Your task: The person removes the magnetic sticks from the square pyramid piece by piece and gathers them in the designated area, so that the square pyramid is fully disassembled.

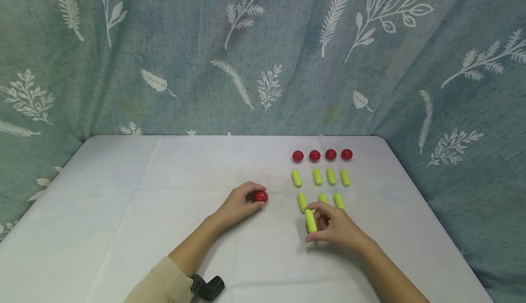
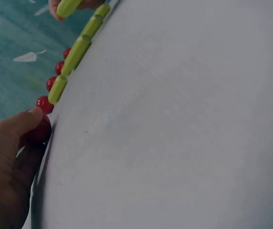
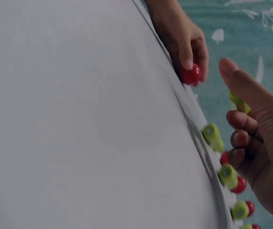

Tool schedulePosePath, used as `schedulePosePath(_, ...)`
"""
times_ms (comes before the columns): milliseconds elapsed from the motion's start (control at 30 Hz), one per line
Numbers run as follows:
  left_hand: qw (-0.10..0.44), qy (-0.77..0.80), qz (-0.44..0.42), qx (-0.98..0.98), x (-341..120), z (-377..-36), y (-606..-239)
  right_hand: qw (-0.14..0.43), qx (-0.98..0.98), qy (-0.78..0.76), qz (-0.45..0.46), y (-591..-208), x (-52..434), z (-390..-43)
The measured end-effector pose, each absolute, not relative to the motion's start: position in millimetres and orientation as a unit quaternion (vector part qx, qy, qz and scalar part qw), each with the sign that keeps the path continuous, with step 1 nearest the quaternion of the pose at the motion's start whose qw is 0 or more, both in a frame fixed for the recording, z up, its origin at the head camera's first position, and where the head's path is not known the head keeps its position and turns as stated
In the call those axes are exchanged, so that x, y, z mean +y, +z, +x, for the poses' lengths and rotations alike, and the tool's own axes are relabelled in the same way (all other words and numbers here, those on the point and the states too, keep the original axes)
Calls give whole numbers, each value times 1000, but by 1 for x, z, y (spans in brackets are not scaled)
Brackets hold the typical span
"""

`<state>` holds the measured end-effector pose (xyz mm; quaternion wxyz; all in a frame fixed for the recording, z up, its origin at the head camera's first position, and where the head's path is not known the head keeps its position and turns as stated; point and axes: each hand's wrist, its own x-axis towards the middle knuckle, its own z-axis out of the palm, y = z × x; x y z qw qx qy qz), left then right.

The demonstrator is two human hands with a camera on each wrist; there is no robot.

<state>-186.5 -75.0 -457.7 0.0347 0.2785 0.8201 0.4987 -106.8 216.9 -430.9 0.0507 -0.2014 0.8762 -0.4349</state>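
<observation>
Black wrist-camera mount (image 1: 207, 287) sits at the bottom edge on the left forearm, beige sleeve (image 1: 158, 284) beside it. Left hand (image 1: 238, 204) rests on the white table (image 1: 123, 211) near centre, fingers curled round a red ball (image 1: 260, 196), pinched between thumb and fingertips; ball looks to be touching or just off the cloth, can't tell which. Right hand (image 1: 334, 225) is just right of it, thumb and fingers pinching a green cylinder (image 1: 310, 220), other fingers loosely curled. Cylinder's long axis runs near-to-far across the table, far end tipped slightly left, roughly parallel to the laid-out ones. Beyond the right hand: a row of three green cylinders (image 1: 322, 200), partly hidden by the fingers, then a row of four green cylinders (image 1: 320, 177), then a row of four red balls (image 1: 322, 155) at the far side, all spaced evenly and apart. Leaf-print curtain (image 1: 263, 51) behind. Judged step: both pieces are in hand and being brought to the grid, the cylinder near the incomplete three-row. Next move likely calls for keeping the cylinder aligned with its neighbours, setting it down apart from them without nudging, and keeping the ball from rolling on release. Wrist views add little: the left one shows the thumb (image 2: 24, 121) on the ball.
</observation>
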Motion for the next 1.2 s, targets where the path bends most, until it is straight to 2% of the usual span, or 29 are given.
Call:
schedulePosePath(167,47,479,277,832,-65,-198,-453,14,888,-423,-182,-428,242,-105)
schedulePosePath(367,90,469,265,838,-60,-217,-446,-28,900,-416,-128,-425,274,-104)
schedulePosePath(500,91,459,252,847,-58,-229,-443,-50,911,-398,-94,-428,294,-108)
schedulePosePath(833,66,518,146,840,-39,-246,-450,-29,937,-349,-18,-445,325,-121)
schedulePosePath(1067,14,507,128,852,-26,-253,-448,-39,934,-352,-51,-455,332,-130)
schedulePosePath(1200,13,502,117,857,-18,-259,-447,-50,919,-380,-95,-460,336,-136)
